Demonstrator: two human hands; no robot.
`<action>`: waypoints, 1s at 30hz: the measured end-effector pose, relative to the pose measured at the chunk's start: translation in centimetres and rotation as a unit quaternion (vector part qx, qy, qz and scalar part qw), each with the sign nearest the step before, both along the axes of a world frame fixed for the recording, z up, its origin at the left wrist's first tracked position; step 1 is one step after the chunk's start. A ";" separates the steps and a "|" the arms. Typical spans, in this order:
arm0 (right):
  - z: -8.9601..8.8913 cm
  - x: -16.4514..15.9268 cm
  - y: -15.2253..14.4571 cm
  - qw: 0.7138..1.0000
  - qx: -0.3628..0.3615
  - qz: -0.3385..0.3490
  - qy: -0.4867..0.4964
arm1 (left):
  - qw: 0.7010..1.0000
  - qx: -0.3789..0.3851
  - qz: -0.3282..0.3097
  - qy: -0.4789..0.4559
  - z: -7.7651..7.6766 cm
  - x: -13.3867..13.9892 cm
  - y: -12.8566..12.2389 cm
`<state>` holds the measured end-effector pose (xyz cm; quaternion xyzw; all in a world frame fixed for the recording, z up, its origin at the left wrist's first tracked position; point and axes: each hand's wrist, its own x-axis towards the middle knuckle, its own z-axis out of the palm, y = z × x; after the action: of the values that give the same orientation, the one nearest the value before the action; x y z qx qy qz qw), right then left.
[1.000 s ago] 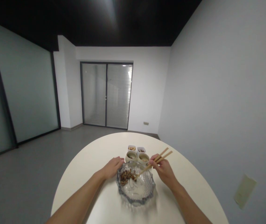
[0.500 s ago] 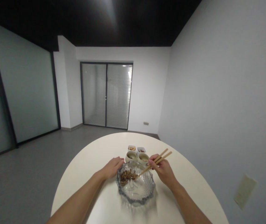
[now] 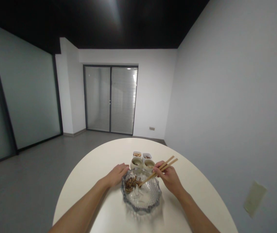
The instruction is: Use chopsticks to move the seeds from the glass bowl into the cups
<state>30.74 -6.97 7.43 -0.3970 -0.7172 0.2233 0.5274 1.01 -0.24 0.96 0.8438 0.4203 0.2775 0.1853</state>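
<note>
A pair of wooden chopsticks [image 3: 159,169] is gripped in my right hand [image 3: 169,178], just right of the clear glass bowl [image 3: 148,207]. Their tips reach down into the bowl beside a heap of small brown slender pieces [image 3: 130,185]. Whether anything sits between the tips is too small to tell. At the bowl's left rim lies my left hand [image 3: 117,174], its fingers stretched forward against the outside of the glass. Some whitish pieces or reflections show in the middle of the bowl.
Behind the bowl stand two greenish cups [image 3: 136,162] and two small white dishes, one holding tan nut-like pieces [image 3: 137,154], the other dark bits [image 3: 147,156]. All stand on a round cream table [image 3: 99,155]. A white wall [image 3: 225,97] rises on the right.
The chopsticks and my right hand have shifted slightly left and down, with the tips closer to the brown pieces. My left hand and the bowl have not moved.
</note>
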 end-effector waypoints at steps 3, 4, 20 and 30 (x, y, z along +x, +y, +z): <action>0.2 0.1 0.0 1.000 0.018 -0.009 0.004 | 1.000 -0.001 -0.003 0.000 0.2 0.0 -0.3; 0.2 0.2 0.1 1.000 0.026 -0.011 0.008 | 1.000 -0.001 -0.003 -0.001 0.2 0.0 -0.3; -0.1 1.4 1.8 0.957 0.134 -0.205 0.153 | 1.000 -0.005 0.006 0.000 -0.5 -0.1 0.3; -2.2 2.0 4.5 0.951 0.134 -0.255 0.109 | 1.000 -0.002 0.002 0.001 -0.5 -0.2 0.2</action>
<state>32.73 -2.43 5.27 -0.4652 -0.5536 0.0255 0.6903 0.77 -0.04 0.42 0.8431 0.4222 0.2764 0.1859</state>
